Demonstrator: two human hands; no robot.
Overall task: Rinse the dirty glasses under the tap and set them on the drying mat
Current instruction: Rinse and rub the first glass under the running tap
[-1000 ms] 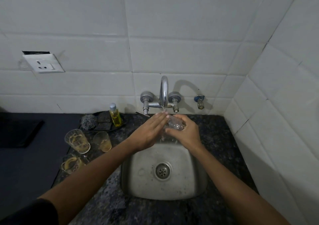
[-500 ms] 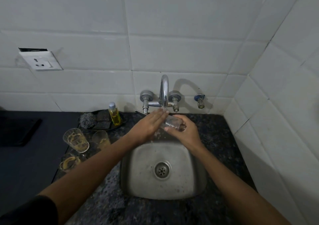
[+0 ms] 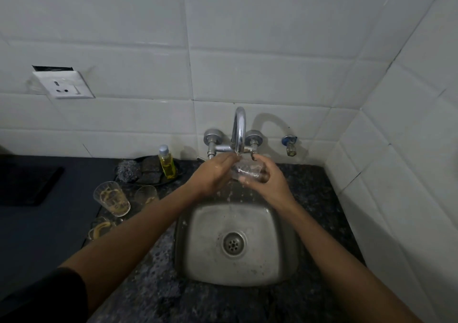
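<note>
The right hand (image 3: 269,182) curls round a clear glass (image 3: 249,171), holding it on its side under the tap (image 3: 239,129), above the back rim of the sink (image 3: 235,243). The left hand (image 3: 213,176) lies against the glass's open end with fingers nearly straight; whether they reach inside cannot be told. Water falls in a thin stream into the steel basin, which is dull, rounded and spotted.

This looks like the first glass being rinsed. Three dirty glasses (image 3: 112,198) with brownish residue stand on the speckled stone counter (image 3: 322,198) left of the sink, so most of the work seems left. No glass rests on the dark mat (image 3: 27,185) at the counter's far left edge.
</note>
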